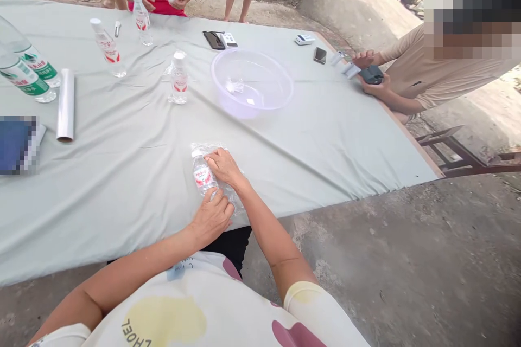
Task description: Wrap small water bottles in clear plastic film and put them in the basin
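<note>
A small clear water bottle [202, 175] with a white cap and a red-and-white label lies on a crumpled sheet of clear plastic film [236, 195] near the table's front edge. My left hand [213, 216] has its fingers curled on the bottle's lower end. Higher up, my right hand [223, 166] grips beside the neck and shoulder, its fingertips touching the bottle over the film. Part of the film is hidden beneath both hands.
A translucent purple basin [252, 104] with crumpled plastic inside stands ahead. Another small bottle [179, 81] is upright left of it. A film roll [65, 105] and large bottles [30, 78] stand at left. Two people work at the cloth-covered table [122, 184], one holding a dark device [372, 74].
</note>
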`<act>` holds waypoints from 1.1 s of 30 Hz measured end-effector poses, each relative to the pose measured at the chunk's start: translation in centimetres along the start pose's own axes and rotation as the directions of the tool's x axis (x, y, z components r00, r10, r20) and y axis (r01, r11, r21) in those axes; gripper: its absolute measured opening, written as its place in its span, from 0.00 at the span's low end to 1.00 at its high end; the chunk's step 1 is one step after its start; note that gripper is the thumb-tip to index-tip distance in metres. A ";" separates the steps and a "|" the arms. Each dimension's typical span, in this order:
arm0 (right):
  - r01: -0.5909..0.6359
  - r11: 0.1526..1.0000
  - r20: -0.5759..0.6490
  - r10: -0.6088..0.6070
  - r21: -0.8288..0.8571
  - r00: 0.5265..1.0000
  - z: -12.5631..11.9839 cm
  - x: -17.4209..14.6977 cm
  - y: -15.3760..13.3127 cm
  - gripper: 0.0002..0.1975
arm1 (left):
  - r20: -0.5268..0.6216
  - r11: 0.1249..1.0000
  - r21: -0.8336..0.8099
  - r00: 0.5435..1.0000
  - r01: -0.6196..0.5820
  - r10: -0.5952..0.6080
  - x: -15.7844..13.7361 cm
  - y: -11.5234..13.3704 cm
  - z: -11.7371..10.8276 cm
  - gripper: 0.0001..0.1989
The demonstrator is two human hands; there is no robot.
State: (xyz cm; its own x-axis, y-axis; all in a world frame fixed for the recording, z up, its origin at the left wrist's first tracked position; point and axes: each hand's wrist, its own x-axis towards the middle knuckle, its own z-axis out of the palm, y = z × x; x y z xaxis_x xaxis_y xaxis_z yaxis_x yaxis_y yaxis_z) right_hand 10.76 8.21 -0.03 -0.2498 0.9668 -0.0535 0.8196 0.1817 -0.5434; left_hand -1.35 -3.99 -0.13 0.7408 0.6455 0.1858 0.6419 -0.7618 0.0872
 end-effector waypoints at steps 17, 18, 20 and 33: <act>-0.051 0.965 -0.009 0.050 -0.259 0.999 -1.8 -6.2 -4.0 0.33 | -0.004 0.846 -0.362 0.908 -0.391 0.418 0.9 1.1 0.5 0.13; -0.087 0.958 -0.034 0.081 -0.273 0.996 -1.7 -6.6 -3.7 0.35 | -0.059 0.798 -0.423 0.892 -0.429 0.449 0.0 0.9 0.2 0.07; -0.171 0.946 -0.075 0.156 -0.274 0.985 -1.4 -7.4 -2.8 0.42 | -0.136 0.758 -0.529 0.920 -0.382 0.368 -1.7 0.2 -0.3 0.07; -0.363 0.836 -0.076 0.428 0.411 0.900 -1.1 -8.3 1.5 0.28 | 0.548 -0.325 -0.836 0.693 0.442 -0.468 0.9 -5.0 -0.2 0.20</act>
State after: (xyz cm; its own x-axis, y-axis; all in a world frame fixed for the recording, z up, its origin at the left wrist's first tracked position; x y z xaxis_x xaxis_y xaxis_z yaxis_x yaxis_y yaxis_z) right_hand 14.64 0.67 0.46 0.1654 0.9621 -0.2168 0.5643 -0.2726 -0.7793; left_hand -3.93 0.36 -0.17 0.3212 0.8340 -0.4486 -0.0471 0.4872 0.8720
